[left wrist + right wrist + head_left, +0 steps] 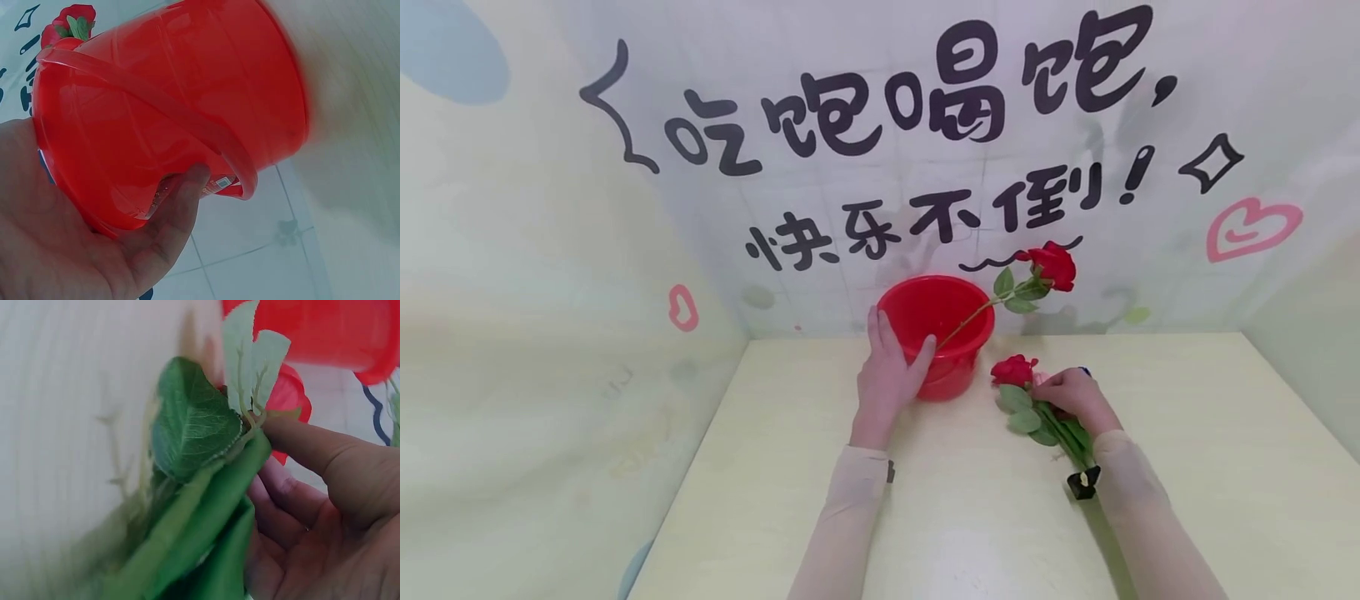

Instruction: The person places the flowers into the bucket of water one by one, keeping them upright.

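A: What is held by the right hand point(1078, 396)?

B: A bunch of flowers point(1060, 429) is pinched between its thumb and fingers, just below the blooms. It is laid low over the tabletop point(985, 517), in front and to the right of the red bucket point(951, 379).

A: How is the bunch made up?

B: A full crimson bloom point(1013, 370) is shown at its top, with a pale pink bloom point(1040, 379) partly covered by the fingers. Broad green leaves point(1024, 419) are spread along one side, and clear veins are revealed in the right wrist view. The stems are gathered downward toward a small black piece point(1084, 483), whose nature cannot be told.

A: And the bucket?

B: It is set toward the back of the tabletop, glossy and bright red. A curved handle point(187, 119) is hung across its side, and a printed label point(223, 183) is glimpsed beside a finger. A single red rose point(1051, 267) is leaned inside, its stem crossed over the right of the rim, its bloom kept outside.

A: What is touched by the left hand point(889, 371)?

B: The bucket's rim is gripped, the fingers placed at the left and the thumb at the front.

A: And beyond?

B: A pale backdrop point(820, 308) is printed with large black characters point(967, 117).
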The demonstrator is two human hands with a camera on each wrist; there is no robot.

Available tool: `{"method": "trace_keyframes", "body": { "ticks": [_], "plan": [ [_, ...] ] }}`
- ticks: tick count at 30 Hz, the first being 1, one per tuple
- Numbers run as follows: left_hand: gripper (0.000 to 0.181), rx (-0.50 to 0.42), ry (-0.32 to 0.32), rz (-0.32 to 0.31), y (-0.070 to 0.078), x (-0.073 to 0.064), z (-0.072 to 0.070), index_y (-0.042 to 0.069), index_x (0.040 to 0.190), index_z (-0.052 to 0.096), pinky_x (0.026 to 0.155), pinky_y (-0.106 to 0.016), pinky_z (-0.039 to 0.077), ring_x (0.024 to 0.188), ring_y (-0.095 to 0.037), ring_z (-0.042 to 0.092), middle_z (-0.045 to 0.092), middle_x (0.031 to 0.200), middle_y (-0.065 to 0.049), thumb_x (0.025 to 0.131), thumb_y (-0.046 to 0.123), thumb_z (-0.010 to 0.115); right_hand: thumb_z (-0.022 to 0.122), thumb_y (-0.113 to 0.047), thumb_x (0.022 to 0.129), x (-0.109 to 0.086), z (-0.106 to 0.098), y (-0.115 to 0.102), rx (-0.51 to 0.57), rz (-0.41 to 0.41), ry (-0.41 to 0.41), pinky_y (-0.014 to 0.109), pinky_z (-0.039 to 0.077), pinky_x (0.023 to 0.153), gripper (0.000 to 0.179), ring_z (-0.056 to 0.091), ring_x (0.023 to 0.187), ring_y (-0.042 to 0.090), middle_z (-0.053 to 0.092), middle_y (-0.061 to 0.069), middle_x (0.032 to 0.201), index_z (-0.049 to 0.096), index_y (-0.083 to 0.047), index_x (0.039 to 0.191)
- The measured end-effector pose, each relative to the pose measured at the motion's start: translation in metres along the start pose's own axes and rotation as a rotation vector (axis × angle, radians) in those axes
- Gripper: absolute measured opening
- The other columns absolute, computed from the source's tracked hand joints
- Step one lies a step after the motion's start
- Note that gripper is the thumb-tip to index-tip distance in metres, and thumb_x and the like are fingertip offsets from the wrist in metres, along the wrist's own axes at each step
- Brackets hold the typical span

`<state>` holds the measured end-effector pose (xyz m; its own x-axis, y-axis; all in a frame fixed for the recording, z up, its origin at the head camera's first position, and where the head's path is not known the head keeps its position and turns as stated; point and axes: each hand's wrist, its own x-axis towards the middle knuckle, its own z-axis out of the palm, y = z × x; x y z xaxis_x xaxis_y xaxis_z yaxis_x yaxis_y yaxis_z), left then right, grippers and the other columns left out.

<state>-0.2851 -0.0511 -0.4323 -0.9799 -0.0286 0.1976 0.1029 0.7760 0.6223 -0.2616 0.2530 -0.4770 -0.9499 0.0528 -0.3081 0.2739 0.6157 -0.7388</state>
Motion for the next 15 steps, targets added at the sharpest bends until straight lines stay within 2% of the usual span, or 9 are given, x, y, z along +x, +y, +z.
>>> {"method": "trace_keyframes", "body": {
  "ticks": [8, 15],
  "plan": [
    [0.110, -0.012, 0.008, 0.001, -0.001, -0.002, 0.000, 0.009, 0.169, 0.007, 0.085, -0.049, 0.064, 0.094, -0.032, 0.073, 0.035, 0.164, -0.013, 0.093, 0.055, 0.072, 0.069, -0.034, 0.102, -0.007, -0.010, 0.002, 0.099, 0.003, -0.058, 0.032, 0.053, 0.078, 0.045, 0.060, 0.089, 0.021, 0.066, 0.007, 0.099, 0.071, 0.008, 0.120],
    [0.109, -0.014, 0.010, 0.011, 0.000, -0.003, 0.000, 0.009, 0.169, 0.007, 0.084, -0.049, 0.064, 0.092, -0.031, 0.073, 0.037, 0.163, -0.014, 0.093, 0.055, 0.071, 0.067, -0.030, 0.102, -0.011, -0.015, 0.001, 0.139, -0.005, -0.058, 0.030, 0.054, 0.077, 0.037, 0.058, 0.088, 0.021, 0.063, 0.005, 0.093, 0.072, 0.005, 0.112]
  ]
}}
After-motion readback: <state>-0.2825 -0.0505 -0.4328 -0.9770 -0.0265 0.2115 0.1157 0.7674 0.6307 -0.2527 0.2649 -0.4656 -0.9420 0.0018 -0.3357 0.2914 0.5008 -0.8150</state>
